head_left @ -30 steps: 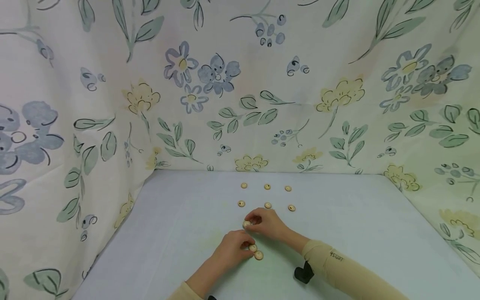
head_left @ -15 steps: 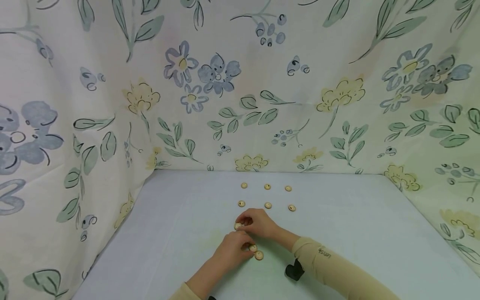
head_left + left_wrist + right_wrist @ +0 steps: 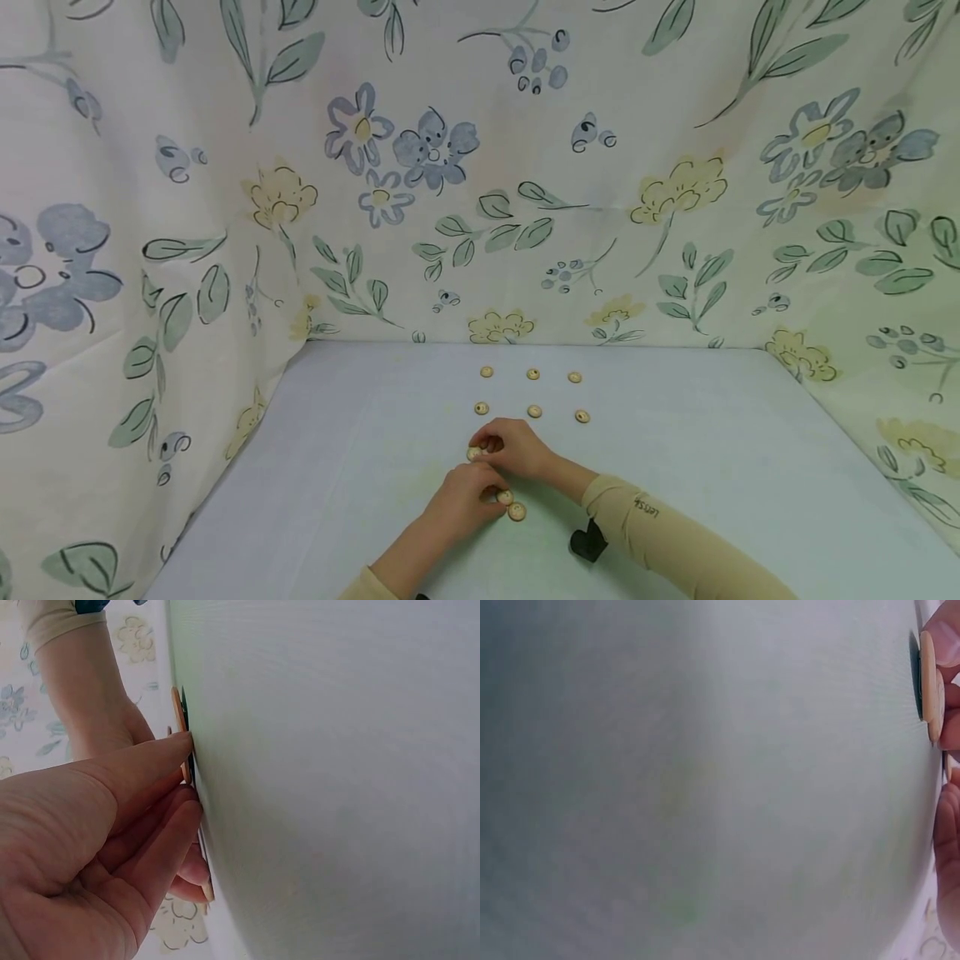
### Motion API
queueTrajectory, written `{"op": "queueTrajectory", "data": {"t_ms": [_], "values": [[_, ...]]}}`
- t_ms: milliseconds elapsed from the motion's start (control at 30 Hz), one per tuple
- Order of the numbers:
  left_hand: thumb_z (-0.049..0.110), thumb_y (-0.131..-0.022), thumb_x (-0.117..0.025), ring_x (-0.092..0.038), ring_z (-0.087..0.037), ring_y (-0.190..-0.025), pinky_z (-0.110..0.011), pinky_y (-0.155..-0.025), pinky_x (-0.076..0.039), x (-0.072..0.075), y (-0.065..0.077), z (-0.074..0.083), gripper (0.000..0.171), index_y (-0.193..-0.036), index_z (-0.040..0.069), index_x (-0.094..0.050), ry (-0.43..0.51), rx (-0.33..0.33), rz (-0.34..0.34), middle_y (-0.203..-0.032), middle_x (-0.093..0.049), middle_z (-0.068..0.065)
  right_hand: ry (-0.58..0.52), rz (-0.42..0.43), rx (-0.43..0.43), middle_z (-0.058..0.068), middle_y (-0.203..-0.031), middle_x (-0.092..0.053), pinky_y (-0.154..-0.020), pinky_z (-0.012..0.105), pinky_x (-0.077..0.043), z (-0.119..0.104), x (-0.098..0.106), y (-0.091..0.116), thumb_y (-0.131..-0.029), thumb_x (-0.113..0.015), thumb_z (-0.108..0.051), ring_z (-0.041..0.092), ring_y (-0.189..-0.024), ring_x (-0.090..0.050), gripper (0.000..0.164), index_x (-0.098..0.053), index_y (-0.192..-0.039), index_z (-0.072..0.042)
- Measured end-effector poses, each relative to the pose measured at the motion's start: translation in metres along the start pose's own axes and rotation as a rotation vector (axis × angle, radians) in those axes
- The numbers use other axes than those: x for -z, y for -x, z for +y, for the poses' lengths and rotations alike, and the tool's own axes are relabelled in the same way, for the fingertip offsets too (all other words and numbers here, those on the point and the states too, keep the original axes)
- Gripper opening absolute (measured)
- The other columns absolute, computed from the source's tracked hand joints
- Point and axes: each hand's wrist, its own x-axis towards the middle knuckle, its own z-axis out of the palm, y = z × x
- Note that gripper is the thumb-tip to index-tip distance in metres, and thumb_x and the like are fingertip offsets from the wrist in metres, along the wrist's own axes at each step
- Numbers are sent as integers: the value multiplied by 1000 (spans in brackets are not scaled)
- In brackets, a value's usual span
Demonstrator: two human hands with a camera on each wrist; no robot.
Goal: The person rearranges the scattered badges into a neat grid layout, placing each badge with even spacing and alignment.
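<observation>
In the head view, my left hand [image 3: 467,500] rests low over the table and pinches a small round wooden button [image 3: 506,497] between thumb and fingertips. A second wooden button [image 3: 517,512] lies right beside it, toward the front. Just beyond, my right hand [image 3: 517,448] pinches another button [image 3: 474,452], largely covered by the fingers. From the left wrist, the left hand [image 3: 97,840] shows thumb and fingertips close together at the tabletop, a button [image 3: 180,712] edge-on at the thumb tip. The right wrist view catches a button [image 3: 928,675] edge-on by some fingertips.
Two rows of similar buttons sit farther back on the white table [image 3: 360,433]: one row includes a button [image 3: 534,411], the back row another button [image 3: 533,374]. A floral curtain [image 3: 480,275] hangs behind and along the sides. A black object [image 3: 588,542] sits below the right sleeve.
My right hand has shifted a little to the left with its button, then held nearly steady over the last half second. The left hand and its button stay in place.
</observation>
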Motion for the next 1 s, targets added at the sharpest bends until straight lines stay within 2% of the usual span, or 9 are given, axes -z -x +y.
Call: {"op": "queueTrajectory", "data": {"t_ms": [333, 533, 733, 1000], "values": [[8, -73, -82, -54, -5, -73, -22, -69, -44, -1, -1, -1, 12, -81, 11, -74, 24, -5, 3, -81, -69, 8, -3, 6, -18, -4, -86, -64, -70, 23, -48, 4, 2, 5, -85, -76, -18, 7, -76, -57, 20, -71, -101, -9], [8, -73, -82, -56, -6, -75, -23, -70, -46, -2, 0, -1, 12, -81, 12, -74, 33, -10, 13, -81, -69, 9, -23, 49, -33, -2, -87, -65, -69, 23, -49, 6, 4, 12, -85, -76, -21, 6, -76, -57, 21, -71, -102, -10], [6, -73, -81, -54, -6, -70, -22, -66, -44, -1, 1, 0, 12, -82, 11, -74, 57, -8, 18, -76, -65, 8, -53, 122, -119, -5, -86, -65, -70, 24, -49, 8, 8, 24, -85, -76, -23, 6, -76, -58, 19, -72, -101, -13], [8, -72, -81, -54, -3, -72, -22, -67, -45, -1, 2, -2, 15, -86, 9, -75, 39, -1, 28, -79, -66, 6, -72, 175, -126, -5, -84, -65, -68, 24, -49, 8, 21, 47, -83, -77, -23, 5, -74, -57, 20, -72, -99, -12]]}}
